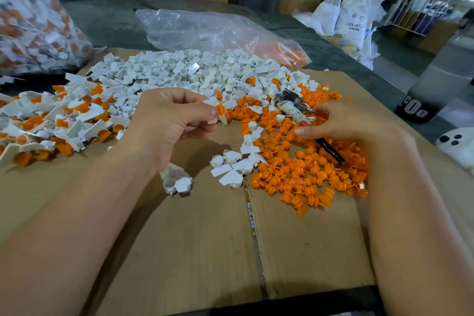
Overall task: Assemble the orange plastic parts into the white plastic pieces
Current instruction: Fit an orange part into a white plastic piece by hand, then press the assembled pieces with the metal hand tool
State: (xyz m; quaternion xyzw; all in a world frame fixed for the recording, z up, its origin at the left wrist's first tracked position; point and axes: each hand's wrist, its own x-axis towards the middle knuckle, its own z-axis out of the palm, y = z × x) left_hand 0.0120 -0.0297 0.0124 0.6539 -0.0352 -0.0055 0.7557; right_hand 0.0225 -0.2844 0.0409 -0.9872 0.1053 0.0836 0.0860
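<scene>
**Cardboard worktop in a warehouse: one piece in hand**

Cardboard sheet [179, 238] carries loose white pieces [184, 72] along its far edge. Orange parts [307, 169] lie toward the right edge and joined units [64, 120] at the left edge. Its near half lies bare under both forearms. Left hand [169, 120], raised at centre, pinches a fitted piece [218, 111], white with an orange insert, between thumb and fingertips. Right hand [333, 126] rests on the orange parts beside a red-handled tool [292, 108]; its grip cannot be told.
</scene>
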